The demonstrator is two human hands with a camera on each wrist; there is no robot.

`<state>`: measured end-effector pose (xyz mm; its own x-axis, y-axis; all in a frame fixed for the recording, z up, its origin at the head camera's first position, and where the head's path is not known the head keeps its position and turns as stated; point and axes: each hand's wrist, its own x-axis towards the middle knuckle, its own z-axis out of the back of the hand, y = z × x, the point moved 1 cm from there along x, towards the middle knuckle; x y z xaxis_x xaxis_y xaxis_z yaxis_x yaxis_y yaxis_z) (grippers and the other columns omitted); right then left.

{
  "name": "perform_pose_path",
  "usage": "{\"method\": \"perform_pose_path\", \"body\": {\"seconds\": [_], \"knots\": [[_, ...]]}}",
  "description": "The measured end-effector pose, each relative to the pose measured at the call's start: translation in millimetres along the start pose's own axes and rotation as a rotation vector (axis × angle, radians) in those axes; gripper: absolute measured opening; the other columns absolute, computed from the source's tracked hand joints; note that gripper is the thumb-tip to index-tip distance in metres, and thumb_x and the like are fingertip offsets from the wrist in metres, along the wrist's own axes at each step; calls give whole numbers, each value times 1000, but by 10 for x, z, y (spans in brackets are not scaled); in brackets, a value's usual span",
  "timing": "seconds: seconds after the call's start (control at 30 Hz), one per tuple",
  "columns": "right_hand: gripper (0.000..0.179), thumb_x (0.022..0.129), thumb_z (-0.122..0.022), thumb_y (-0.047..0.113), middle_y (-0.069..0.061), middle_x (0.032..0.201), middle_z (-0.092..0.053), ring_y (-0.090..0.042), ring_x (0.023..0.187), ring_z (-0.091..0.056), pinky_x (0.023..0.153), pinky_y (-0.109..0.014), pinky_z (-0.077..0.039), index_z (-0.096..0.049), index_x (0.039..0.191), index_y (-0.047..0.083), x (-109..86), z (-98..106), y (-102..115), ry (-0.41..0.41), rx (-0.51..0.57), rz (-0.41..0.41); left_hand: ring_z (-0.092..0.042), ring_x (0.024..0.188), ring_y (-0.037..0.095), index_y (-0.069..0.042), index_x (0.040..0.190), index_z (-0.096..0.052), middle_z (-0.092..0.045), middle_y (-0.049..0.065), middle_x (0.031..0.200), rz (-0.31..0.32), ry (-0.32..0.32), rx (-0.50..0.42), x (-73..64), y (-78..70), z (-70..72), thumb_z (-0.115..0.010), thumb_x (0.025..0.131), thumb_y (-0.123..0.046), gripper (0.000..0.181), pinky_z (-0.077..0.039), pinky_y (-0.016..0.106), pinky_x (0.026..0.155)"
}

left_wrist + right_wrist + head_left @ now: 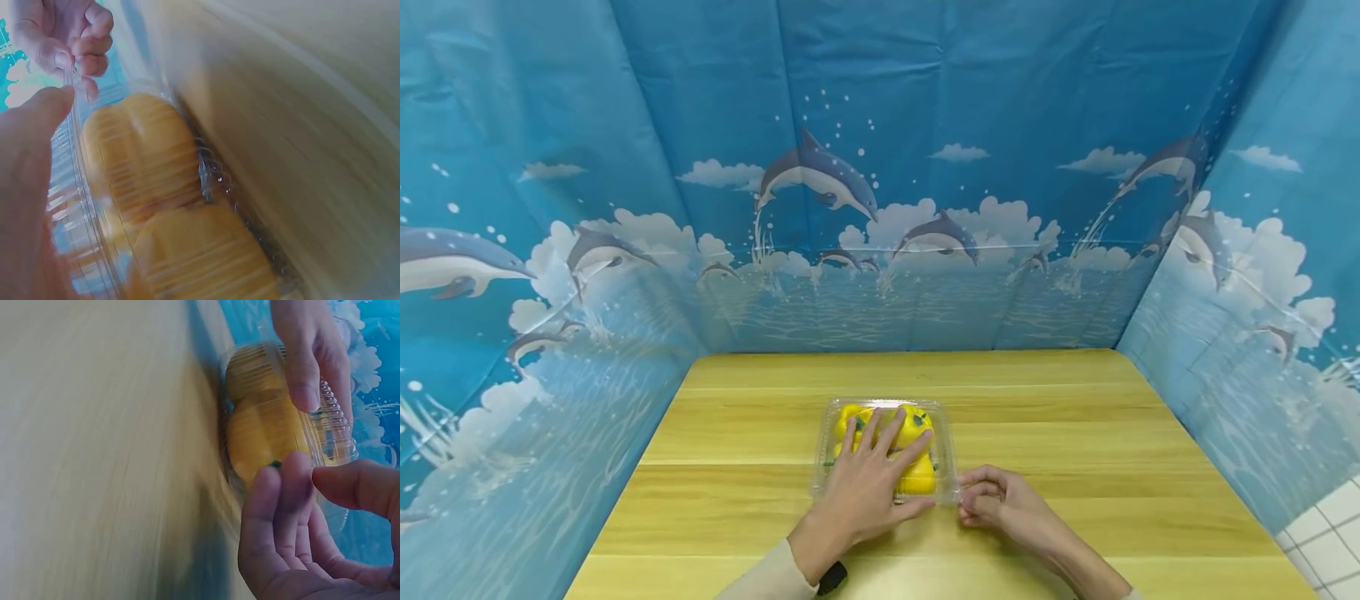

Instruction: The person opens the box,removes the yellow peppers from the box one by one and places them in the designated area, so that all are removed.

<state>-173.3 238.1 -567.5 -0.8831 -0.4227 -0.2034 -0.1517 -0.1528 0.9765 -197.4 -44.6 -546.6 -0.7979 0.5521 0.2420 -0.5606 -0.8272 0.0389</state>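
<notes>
A clear plastic clamshell box (949, 442) sits on the table with several yellow bell peppers (917, 482) inside, their green stems showing through the lid. Across the lid lies my left hand (867, 492), palm down with fingers spread, hiding part of the peppers. At the box's front right corner, my right hand (1009, 510) pinches the rim between thumb and fingertips. The right wrist view shows this pinch at the box edge, with the left thumb (305, 394) on the lid. In the left wrist view, peppers (140, 153) appear close up behind the ribbed plastic wall.
The box stands near the middle of a wood-grain table (730, 500). A blue curtain (865, 308) printed with dolphins hangs along the back and both sides. White tiles (1326, 542) show at the lower right. A dark band (832, 578) circles the left wrist.
</notes>
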Motion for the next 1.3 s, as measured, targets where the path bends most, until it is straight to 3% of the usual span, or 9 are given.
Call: {"method": "perform_pose_path", "body": {"seconds": [0.2,0.33,0.43,0.57,0.83,1.1,1.3], "knots": [[62,111,-74,3,-30,146,-68,-30,114,-85,94,-31,-72,-49,168,-5,-113,5,24,-157,-264,148,-31,180,46,-49,186,-25,-26,7,196,4,-3,18,69,-94,-57,-48,107,-92,92,-34,78,139],[70,110,-72,-3,-27,160,-61,-25,117,-83,98,-33,-72,-49,174,11,-164,-29,83,-252,-455,243,-33,179,45,-48,186,-26,-27,7,196,9,-17,38,113,-157,-83,-48,107,-92,92,-36,77,139],[70,110,-74,-2,-22,161,-62,-23,121,-80,102,-40,-72,-54,173,19,-177,-55,115,-302,-573,273,-35,178,45,-47,185,-27,-28,7,196,11,-27,46,156,-205,-95,-49,107,-91,92,-38,76,138],[68,109,-75,-2,-21,155,-65,-23,119,-80,101,-40,-72,-57,172,18,-184,-64,102,-356,-668,314,-35,178,45,-46,186,-27,-27,7,196,8,-30,49,214,-276,-117,-51,107,-90,93,-38,77,138],[67,107,-78,-4,-18,148,-69,-24,114,-82,98,-37,-73,-59,168,15,-259,-1,39,-429,-686,342,-36,178,45,-46,186,-25,-27,7,196,-15,-27,100,297,-404,-127,-39,108,-94,93,-38,76,138],[68,107,-79,-3,-18,151,-69,-21,111,-82,96,-38,-73,-58,169,15,-310,36,3,-434,-684,370,-36,178,45,-46,186,-25,-28,8,196,-12,-31,109,313,-458,-109,-46,107,-92,94,-37,75,139],[73,110,-72,-3,-25,156,-67,-17,111,-84,94,-25,-69,-42,177,1,-332,93,-62,-341,-489,231,-37,178,43,-44,186,-28,-31,7,195,-55,-54,103,318,-500,-102,-48,108,-90,92,-39,73,139]]}}
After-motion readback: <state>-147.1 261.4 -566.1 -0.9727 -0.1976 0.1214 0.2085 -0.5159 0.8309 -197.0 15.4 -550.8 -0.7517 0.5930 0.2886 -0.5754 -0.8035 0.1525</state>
